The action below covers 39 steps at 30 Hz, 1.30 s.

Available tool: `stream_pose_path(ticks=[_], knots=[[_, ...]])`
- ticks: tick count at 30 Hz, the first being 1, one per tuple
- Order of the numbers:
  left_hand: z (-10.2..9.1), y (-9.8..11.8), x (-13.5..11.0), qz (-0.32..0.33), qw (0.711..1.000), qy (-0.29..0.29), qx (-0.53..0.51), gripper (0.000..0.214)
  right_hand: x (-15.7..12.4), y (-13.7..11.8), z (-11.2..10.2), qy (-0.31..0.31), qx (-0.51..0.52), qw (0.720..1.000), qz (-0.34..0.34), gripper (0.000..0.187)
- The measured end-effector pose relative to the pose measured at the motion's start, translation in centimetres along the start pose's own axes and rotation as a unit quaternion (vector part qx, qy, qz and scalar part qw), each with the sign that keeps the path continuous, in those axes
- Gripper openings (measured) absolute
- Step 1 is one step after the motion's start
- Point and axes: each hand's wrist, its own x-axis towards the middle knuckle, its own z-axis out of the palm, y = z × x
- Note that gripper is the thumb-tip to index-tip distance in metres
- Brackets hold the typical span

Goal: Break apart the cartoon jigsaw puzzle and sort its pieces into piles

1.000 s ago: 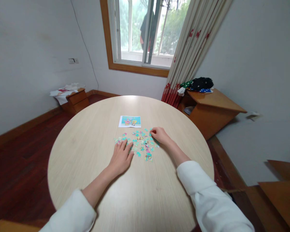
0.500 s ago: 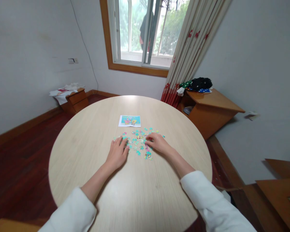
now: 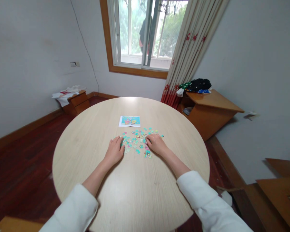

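Many small jigsaw puzzle pieces (image 3: pixel 137 151), mostly turquoise with some yellow and pink, lie loosely scattered on a round wooden table (image 3: pixel 130 193). At the left edge of the scatter rests my left hand (image 3: pixel 114 150), palm down with its fingers apart, the tips by the nearest pieces. My right hand (image 3: pixel 156 144) is over the right side of the pieces, thumb and fingers drawn together in a pinch; anything between them is too small to make out. Just beyond the pieces lies a picture card (image 3: pixel 130 121) with cartoon figures on turquoise.
Behind the table are a window (image 3: pixel 145 35) and a long curtain (image 3: pixel 193 42). A tilted wooden cabinet (image 3: pixel 215 109) with dark cloths (image 3: pixel 199 84) on top stands at the right. At the back left, a small drawer cabinet (image 3: pixel 79 102) carries white cloth.
My left hand has drawn back slightly to the left, uncovering pieces at that side. The right hand's fingers have closed further together over nearly the same spot. The view has shifted slightly.
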Motion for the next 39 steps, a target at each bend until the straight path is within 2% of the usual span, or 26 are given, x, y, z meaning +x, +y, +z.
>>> stream_pose_path(ticks=[6,11,15,18,22,26,31,34,39], knots=[[0.2,-0.5,0.3,0.005,1.0,0.011,-0.017,0.043,-0.4,1.6,-1.6,0.072,0.04,0.996,0.035,0.02],[0.2,-0.4,0.2,0.003,1.0,0.005,-0.018,0.043,-4.1,4.2,-3.1,0.101,-0.009,0.994,0.032,0.021],[0.2,-0.3,0.1,0.005,1.0,0.005,-0.019,0.042,-7.7,5.5,-2.9,0.062,-0.073,0.995,0.031,0.02],[0.1,-0.1,0.1,0.005,1.0,0.004,-0.016,0.042,-8.9,5.7,-2.5,0.04,-0.07,0.996,0.026,0.019],[0.0,0.0,0.0,0.0,1.0,-0.003,-0.016,0.042,-8.6,4.6,-2.6,0.044,-0.059,0.997,0.039,0.018],[0.1,-0.2,0.1,-0.001,1.0,-0.002,-0.019,0.042,-7.8,1.6,-2.7,0.056,0.016,0.998,0.02,0.018],[0.5,-0.6,0.2,0.0,1.0,0.004,-0.027,0.041,-7.6,-1.8,-1.7,0.009,0.102,0.994,-0.029,0.015],[0.6,-0.6,0.2,-0.001,1.0,0.002,-0.028,0.041,-7.7,-2.3,-1.0,0.002,0.118,0.993,-0.021,0.015],[0.3,-0.4,0.2,0.01,0.999,0.022,-0.026,0.039,-8.1,-2.0,-0.5,0.024,0.113,0.993,-0.03,0.021]])
